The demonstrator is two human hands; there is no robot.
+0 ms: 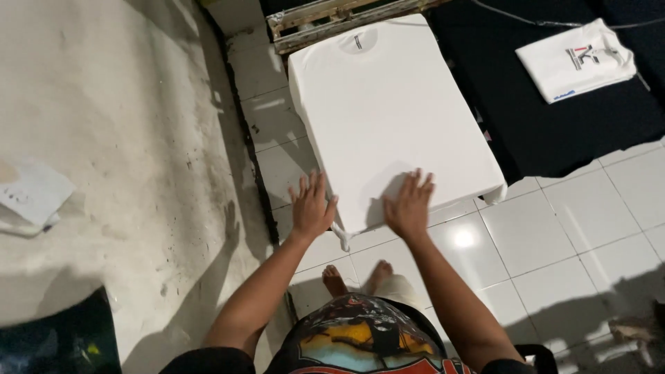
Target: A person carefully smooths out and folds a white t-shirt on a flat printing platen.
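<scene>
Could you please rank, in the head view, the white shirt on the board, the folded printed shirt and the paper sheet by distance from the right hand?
From the right hand:
1. White shirt on the board, under the palm.
2. Folded printed shirt, upper right, on black cloth.
3. Paper sheet, far left.

Hard light falls from overhead: a bright glare spot sits on the glossy white floor tiles point(463, 239), and the flat white T-shirt point(388, 118) nearly washes out. Arm shadows stretch leftward across the dusty grey slab point(125, 138). Lower corners sink into darkness; the edges look slightly soft.
</scene>
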